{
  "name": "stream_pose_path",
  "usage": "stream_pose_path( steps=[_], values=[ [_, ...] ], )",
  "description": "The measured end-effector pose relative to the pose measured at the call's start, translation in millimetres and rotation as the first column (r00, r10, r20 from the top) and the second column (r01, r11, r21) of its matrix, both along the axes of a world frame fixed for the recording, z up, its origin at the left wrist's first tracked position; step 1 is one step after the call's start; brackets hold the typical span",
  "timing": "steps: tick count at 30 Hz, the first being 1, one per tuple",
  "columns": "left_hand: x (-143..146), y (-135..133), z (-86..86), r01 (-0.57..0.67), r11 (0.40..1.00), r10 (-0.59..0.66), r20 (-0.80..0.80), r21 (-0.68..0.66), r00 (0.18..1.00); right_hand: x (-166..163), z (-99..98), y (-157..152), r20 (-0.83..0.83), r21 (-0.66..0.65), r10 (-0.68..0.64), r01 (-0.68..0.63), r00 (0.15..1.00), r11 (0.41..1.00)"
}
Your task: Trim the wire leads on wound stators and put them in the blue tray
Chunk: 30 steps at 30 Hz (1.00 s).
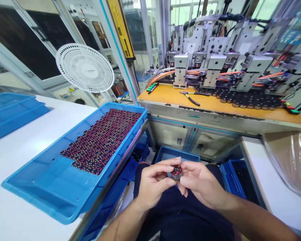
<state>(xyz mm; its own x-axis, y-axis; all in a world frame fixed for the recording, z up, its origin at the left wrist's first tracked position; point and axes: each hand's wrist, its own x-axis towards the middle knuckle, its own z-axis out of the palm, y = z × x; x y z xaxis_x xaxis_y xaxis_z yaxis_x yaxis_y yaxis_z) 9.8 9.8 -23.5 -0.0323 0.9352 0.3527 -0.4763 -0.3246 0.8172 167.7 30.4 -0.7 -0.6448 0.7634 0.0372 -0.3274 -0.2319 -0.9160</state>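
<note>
A small round part with red copper windings [176, 171] is pinched between both hands above my lap. My left hand [154, 182] grips it from the left with curled fingers. My right hand [200, 182] closes on it from the right, thumb and fingertips pressed to it. To the left, a blue tray [52, 187] on the white table holds several rows of the same red-wound parts [102, 139], filling its far half.
An orange-topped bench [215, 103] ahead carries a multi-head grey machine [215, 60], rows of dark parts and pliers [190, 97]. A white fan [85, 67] stands at back left. More blue bins [175, 154] sit under the bench; another blue tray [10, 113] lies far left.
</note>
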Motion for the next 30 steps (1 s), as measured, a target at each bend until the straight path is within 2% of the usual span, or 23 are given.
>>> stream_pose_path(
  steps=[2, 3, 4, 5, 7, 8, 9, 10, 11, 12, 14, 16, 18, 19, 20, 21, 23, 25, 27, 30],
  values=[
    [-0.4, 4.8, -1.1, 0.001, 0.998, 0.002, 0.042, -0.070, 0.999, -0.6, -0.9, -0.5, -0.006, 0.123, -0.108, 0.108, 0.994, 0.987],
    [-1.0, 7.5, -1.3, -0.019, 0.992, 0.027, 0.065, -0.127, 0.998, -0.5, -0.5, 0.0, -0.004, 0.251, -0.194, 0.188, 0.981, 0.950],
    [-1.8, 9.9, -1.3, -0.068, 0.979, 0.083, 0.071, -0.192, 0.994, 0.2, 0.4, 1.0, -0.007, 0.418, -0.299, 0.275, 0.954, 0.866],
    [-2.9, 11.1, -0.8, -0.153, 0.957, 0.169, 0.046, -0.247, 0.985, 1.4, 1.2, 2.6, -0.020, 0.604, -0.412, 0.340, 0.911, 0.721],
    [-5.0, 8.5, 1.4, -0.390, 0.890, 0.374, -0.111, -0.234, 0.921, 5.5, 1.0, 7.2, -0.099, 0.889, -0.608, 0.345, 0.787, 0.302],
    [-5.6, 4.5, 3.3, -0.484, 0.862, 0.449, -0.215, -0.150, 0.867, 8.2, -0.6, 10.0, -0.148, 0.952, -0.667, 0.289, 0.730, 0.105],
    [-5.8, -0.9, 5.7, -0.524, 0.851, 0.489, -0.315, -0.032, 0.813, 11.2, -3.2, 12.7, -0.188, 0.974, -0.702, 0.220, 0.687, -0.045],
    [-5.4, -7.0, 8.7, -0.507, 0.857, 0.497, -0.401, 0.089, 0.770, 14.4, -6.8, 15.3, -0.216, 0.976, -0.717, 0.160, 0.662, -0.147],
    [-4.5, -12.8, 12.1, -0.451, 0.874, 0.479, -0.473, 0.180, 0.740, 17.4, -11.0, 17.4, -0.234, 0.970, -0.717, 0.114, 0.657, -0.213],
    [-3.1, -17.7, 15.8, -0.385, 0.893, 0.448, -0.528, 0.233, 0.722, 20.2, -15.3, 19.1, -0.241, 0.964, -0.706, 0.082, 0.666, -0.252],
    [-0.1, -22.6, 22.4, -0.298, 0.918, 0.395, -0.580, 0.260, 0.712, 24.2, -22.9, 20.7, -0.245, 0.953, -0.674, 0.047, 0.697, -0.298],
    [1.7, -21.5, 26.1, -0.262, 0.934, 0.358, -0.587, 0.244, 0.726, 25.7, -27.3, 20.2, -0.264, 0.939, -0.647, 0.037, 0.715, -0.342],
    [1.2, -17.9, 26.0, -0.224, 0.947, 0.320, -0.591, 0.231, 0.741, 25.0, -27.3, 18.0, -0.269, 0.936, -0.637, 0.040, 0.723, -0.350],
    [0.4, -16.2, 24.9, -0.205, 0.951, 0.305, -0.596, 0.231, 0.743, 24.1, -25.7, 16.4, -0.254, 0.945, -0.640, 0.043, 0.726, -0.326],
    [-0.7, -14.9, 23.4, -0.188, 0.954, 0.295, -0.602, 0.236, 0.742, 23.3, -22.9, 14.6, -0.222, 0.960, -0.648, 0.049, 0.728, -0.274],
    [-1.8, -14.1, 21.7, -0.174, 0.955, 0.288, -0.607, 0.241, 0.740, 22.6, -19.3, 12.5, -0.177, 0.978, -0.657, 0.058, 0.733, -0.198],
    [-3.9, -13.4, 18.6, -0.155, 0.955, 0.283, -0.617, 0.254, 0.734, 22.4, -10.2, 8.1, -0.071, 0.997, -0.648, 0.078, 0.758, -0.018],
    [-5.4, -13.3, 16.5, -0.142, 0.951, 0.289, -0.627, 0.274, 0.723, 23.8, -0.9, 4.1, 0.017, 0.987, -0.600, 0.081, 0.800, 0.136],
    [-6.4, -13.1, 15.1, -0.121, 0.948, 0.289, -0.633, 0.296, 0.719, 25.9, 5.8, 1.4, 0.063, 0.972, -0.542, 0.071, 0.838, 0.222],
    [-7.3, -13.3, 13.5, -0.102, 0.955, 0.260, -0.619, 0.278, 0.741, 27.7, 9.6, -0.8, 0.080, 0.956, -0.521, 0.082, 0.850, 0.281]
  ],
)
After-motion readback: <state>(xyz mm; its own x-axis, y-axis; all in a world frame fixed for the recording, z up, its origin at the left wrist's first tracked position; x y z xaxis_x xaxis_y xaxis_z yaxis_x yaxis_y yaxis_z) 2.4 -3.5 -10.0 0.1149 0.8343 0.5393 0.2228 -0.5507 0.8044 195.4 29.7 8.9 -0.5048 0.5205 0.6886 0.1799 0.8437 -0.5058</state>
